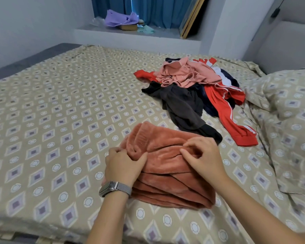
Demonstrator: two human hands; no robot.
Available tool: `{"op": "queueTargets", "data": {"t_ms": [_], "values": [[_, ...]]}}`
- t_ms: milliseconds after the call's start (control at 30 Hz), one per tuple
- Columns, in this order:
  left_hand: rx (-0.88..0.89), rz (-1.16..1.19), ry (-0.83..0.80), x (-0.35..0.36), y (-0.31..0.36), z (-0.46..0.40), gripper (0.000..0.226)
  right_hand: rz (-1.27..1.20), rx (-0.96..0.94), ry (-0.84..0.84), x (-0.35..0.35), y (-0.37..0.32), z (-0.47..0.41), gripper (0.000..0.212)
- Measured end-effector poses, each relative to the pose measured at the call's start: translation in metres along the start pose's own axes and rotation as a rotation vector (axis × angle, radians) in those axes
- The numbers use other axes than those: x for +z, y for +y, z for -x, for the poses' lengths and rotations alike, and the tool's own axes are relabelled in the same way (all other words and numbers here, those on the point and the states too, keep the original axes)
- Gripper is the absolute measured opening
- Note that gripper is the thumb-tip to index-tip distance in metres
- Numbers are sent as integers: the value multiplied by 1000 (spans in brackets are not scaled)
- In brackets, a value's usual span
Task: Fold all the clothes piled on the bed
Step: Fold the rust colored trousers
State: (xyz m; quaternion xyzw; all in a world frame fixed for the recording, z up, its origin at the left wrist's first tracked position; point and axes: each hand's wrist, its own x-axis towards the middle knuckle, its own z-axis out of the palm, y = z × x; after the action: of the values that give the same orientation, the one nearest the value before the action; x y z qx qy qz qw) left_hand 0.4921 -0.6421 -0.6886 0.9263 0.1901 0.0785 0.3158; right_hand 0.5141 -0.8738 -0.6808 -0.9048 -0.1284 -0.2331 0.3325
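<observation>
A rust-orange fleece garment (pixel 167 175) lies folded in several layers on the bed near me. My left hand (pixel 124 164), with a watch on its wrist, grips the garment's left edge, thumb on top. My right hand (pixel 203 155) sits on the garment's upper right, its fingers curled and pinching a fold. Beyond it lies an unfolded pile (pixel 192 90): a pink buttoned top (pixel 187 73), a dark brown garment (pixel 181 106), a red jacket with white stripes (pixel 225 110) and navy cloth.
The bed (pixel 60 120) has a beige diamond-patterned sheet. A matching pillow (pixel 289 95) lies at the right. A window ledge (pixel 130 31) behind holds a purple bag, a box and a leaning frame. The bed's front edge is at the bottom left.
</observation>
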Motion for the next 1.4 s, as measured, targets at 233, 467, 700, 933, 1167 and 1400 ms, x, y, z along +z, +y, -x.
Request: {"op": "queueTargets", "data": {"t_ms": [233,467,700,933,1167,1400], "values": [[-459,1163,-236,-28,-4,-4,15,-42,128,-381,-8,9,6,29],[200,-8,463,-4,2,7,35,-257,311,-260,-23,41,-42,21],[1062,-210,35,57,39,39,35,36,137,-609,-15,55,-62,25],[1052,90,-186,42,47,30,17,-67,82,-431,-9,63,-73,15],[784,164,-332,14,11,14,22,-182,99,-404,15,53,-76,12],[84,-117,204,13,1,-12,60,-356,287,-363,-19,94,-59,21]]}}
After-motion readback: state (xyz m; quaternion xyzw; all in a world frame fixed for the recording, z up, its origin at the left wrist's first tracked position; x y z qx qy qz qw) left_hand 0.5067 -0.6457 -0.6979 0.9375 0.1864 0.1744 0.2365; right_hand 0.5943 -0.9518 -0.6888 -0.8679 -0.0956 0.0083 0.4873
